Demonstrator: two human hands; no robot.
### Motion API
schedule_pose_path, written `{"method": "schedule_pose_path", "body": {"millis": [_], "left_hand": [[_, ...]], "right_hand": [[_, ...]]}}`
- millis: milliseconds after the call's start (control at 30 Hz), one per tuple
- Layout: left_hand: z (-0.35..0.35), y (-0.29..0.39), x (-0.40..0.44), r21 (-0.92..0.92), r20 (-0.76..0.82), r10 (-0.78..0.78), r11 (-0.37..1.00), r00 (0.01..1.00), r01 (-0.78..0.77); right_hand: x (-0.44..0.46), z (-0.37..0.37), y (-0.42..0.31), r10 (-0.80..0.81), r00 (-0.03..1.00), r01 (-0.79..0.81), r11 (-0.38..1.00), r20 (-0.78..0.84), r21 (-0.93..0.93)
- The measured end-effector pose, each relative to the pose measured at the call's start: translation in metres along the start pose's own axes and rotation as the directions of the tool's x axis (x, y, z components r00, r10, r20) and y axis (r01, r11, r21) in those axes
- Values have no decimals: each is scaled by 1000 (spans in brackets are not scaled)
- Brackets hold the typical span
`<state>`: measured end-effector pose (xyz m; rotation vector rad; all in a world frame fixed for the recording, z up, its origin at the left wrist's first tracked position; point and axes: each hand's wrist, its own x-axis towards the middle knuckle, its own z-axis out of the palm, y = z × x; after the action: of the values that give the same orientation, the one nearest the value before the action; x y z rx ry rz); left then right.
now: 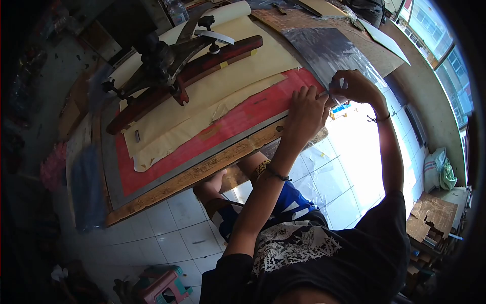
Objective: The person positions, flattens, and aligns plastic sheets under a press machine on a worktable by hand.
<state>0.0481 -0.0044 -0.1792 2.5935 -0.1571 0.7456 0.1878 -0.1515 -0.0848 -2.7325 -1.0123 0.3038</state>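
My left hand (pixel 306 109) lies over the right front corner of a red sheet (pixel 258 104), its fingers bent slightly apart and pointing away from me. Close beside it, my right hand (pixel 359 88) is closed in a pinch, thumb against the fingertips. Whatever is between those fingertips is too small to make out. A shiny grey sheet (pixel 329 50) lies just behind both hands. Torn cream paper (pixel 202 96) covers much of the red sheet, which has a grey border and sits on a board with a worn wooden front edge (pixel 202 175).
A dark clamp-like frame with a long red bar (pixel 223 58) stands across the paper. A paper roll (pixel 217 17) lies behind it. A pink and green stool (pixel 167 286) is on the tiled floor (pixel 197 238). Wood pieces (pixel 433 218) and sacks (pixel 438 167) are at the right.
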Motion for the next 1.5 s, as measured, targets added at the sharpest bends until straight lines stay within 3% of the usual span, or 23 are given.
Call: {"method": "schedule_pose_path", "body": {"millis": [33,133,333,533,633,700,733,833,867,933,1033,1133,1367,1500], "left_hand": [[0,1,-1,15,-3,2,1000,1000,-2],[1,0,-1,12,7,-2,1000,1000,2],[-1,0,-1,11,13,6,1000,1000,-6],[0,-2,-2,-3,-6,12,1000,1000,-12],[-1,-1,-3,33,31,10,999,999,-11],[3,-2,2,23,-68,5,1000,998,-4],[2,0,1,14,-104,3,1000,995,-2],[-12,7,5,39,33,7,999,999,-8],[-2,2,3,85,-35,62,995,997,-59],[-2,4,3,133,5,61,989,998,-61],[-3,4,5,157,43,44,986,998,-50],[-3,4,6,129,70,23,991,997,-31],[-3,3,6,96,64,17,995,998,-23],[-5,5,5,93,51,22,995,998,-27]], "right_hand": [[-1,-2,-4,21,1000,-20,999,15,-35],[6,6,13,-121,988,116,992,-95,-48],[18,7,27,-212,971,203,975,-109,-85],[16,1,21,-148,988,144,986,-37,-86],[27,1,35,-246,969,239,960,-28,-144],[70,-25,39,-74,985,97,985,157,-144],[83,-28,30,-47,998,50,991,32,-128],[162,-18,39,-328,916,274,932,-232,-239],[188,-4,37,-449,838,374,886,-309,-274],[227,19,28,-650,618,536,760,-443,-368],[248,15,12,-538,817,472,830,-208,-296],[248,8,5,-553,822,489,806,-133,-333],[238,30,22,-537,783,447,837,-315,-315],[232,27,21,-531,788,443,841,-312,-311]]}}
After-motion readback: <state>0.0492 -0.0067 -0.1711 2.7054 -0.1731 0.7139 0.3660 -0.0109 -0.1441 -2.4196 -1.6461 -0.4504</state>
